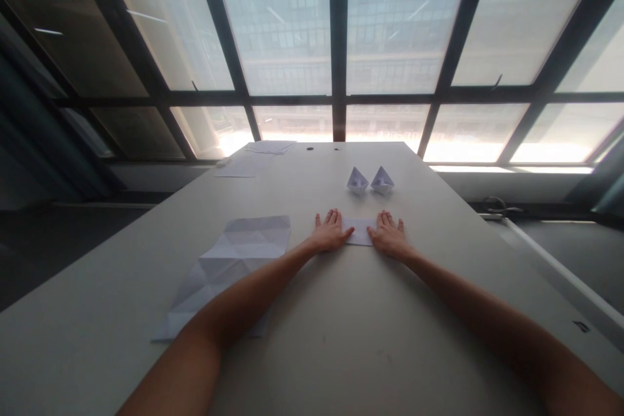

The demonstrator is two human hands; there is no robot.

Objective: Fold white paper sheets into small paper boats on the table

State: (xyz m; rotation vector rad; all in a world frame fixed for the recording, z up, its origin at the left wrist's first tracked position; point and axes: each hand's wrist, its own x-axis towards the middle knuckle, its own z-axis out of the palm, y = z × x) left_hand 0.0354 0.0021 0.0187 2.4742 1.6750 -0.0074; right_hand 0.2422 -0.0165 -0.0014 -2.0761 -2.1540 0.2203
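Note:
A folded sheet of white paper [360, 233] lies flat on the white table, partly covered by my hands. My left hand [330, 231] presses on its left side, palm down with the fingers spread. On the right side my right hand [389, 234] lies the same way, fingers apart and thumb toward the middle. Just beyond stand two folded paper boats, one on the left [357, 181] and one on the right [383, 180]. A creased, unfolded sheet [260, 237] rests under and beside my left forearm.
Several flat white sheets [242, 164] lie at the table's far left. Two small dark spots show near the far edge of the white table [312, 188]. Large windows [287, 19] rise behind it. To the right, a cable [496, 206] lies near a white rail [560, 266].

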